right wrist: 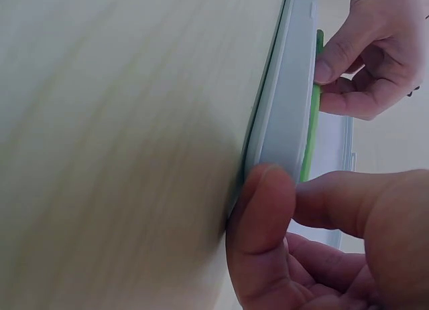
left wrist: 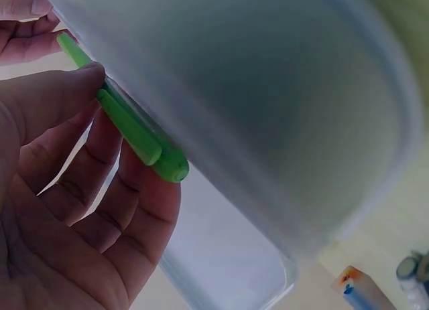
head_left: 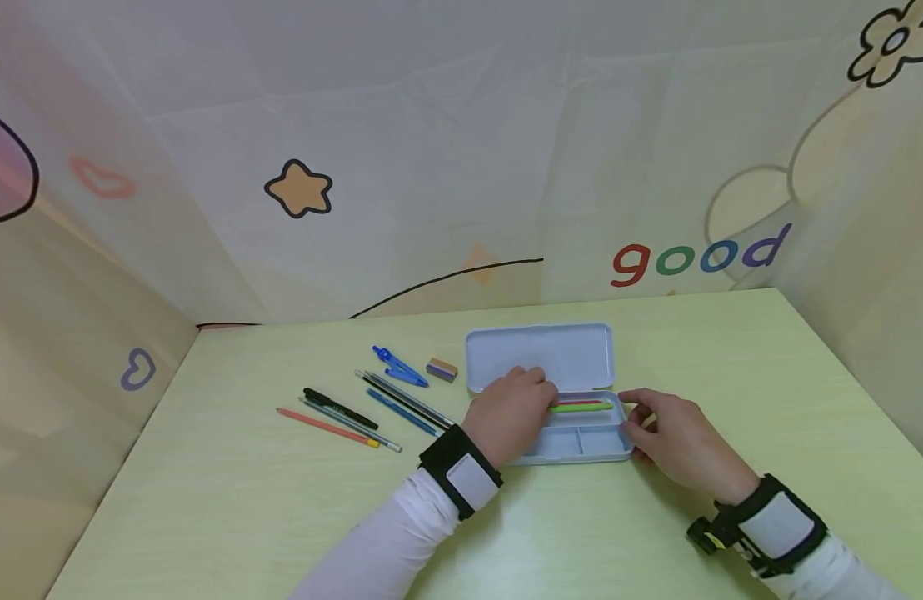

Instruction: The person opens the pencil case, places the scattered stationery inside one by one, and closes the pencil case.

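My left hand [head_left: 511,410] pinches a green pen [left wrist: 137,132] between thumb and fingers, over the back compartment of an open pale blue pencil case [head_left: 600,444]. In the head view, the pen's tip end points right, and a thin red pencil-like stick [head_left: 577,402] shows just behind it. At the case's right end, my right hand [head_left: 679,437] grips the rim with thumb and forefinger. The case lid [head_left: 540,354] lies folded back behind the tray. In the right wrist view, the green pen runs along above the case wall [right wrist: 288,102].
Left of the case lie several blue and dark pencils [head_left: 409,400], a black pen [head_left: 340,408], a grey pencil [head_left: 356,427] and an orange pencil [head_left: 326,427]. Behind them are a blue compass [head_left: 400,367] and a small eraser [head_left: 441,369]. A printed cloth backdrop [head_left: 431,167] borders the table [head_left: 229,483].
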{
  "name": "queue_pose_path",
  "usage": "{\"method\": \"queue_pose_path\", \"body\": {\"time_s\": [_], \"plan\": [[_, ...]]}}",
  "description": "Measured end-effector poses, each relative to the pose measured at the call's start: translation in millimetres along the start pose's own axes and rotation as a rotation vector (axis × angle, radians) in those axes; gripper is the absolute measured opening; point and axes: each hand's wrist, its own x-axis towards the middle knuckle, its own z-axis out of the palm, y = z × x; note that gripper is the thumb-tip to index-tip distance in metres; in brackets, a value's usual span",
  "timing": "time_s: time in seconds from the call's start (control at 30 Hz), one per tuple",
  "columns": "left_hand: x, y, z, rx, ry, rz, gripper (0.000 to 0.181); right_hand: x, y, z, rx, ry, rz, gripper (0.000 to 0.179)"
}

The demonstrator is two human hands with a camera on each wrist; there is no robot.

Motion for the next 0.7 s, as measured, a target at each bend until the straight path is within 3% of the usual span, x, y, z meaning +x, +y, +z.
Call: {"method": "queue_pose_path", "body": {"time_s": [0.47, 0.7], "plan": [[5.2, -0.1, 13.0, 0.064, 0.000, 0.008, 0.009, -0.3, -0.1, -0.5, -0.004, 0.000, -0.012, 0.050], [7.4, 0.6, 12.0, 0.066, -0.024, -0.003, 0.010, -0.2, 0.2, -0.9, -0.005, 0.001, -0.022, 0.049]]}}
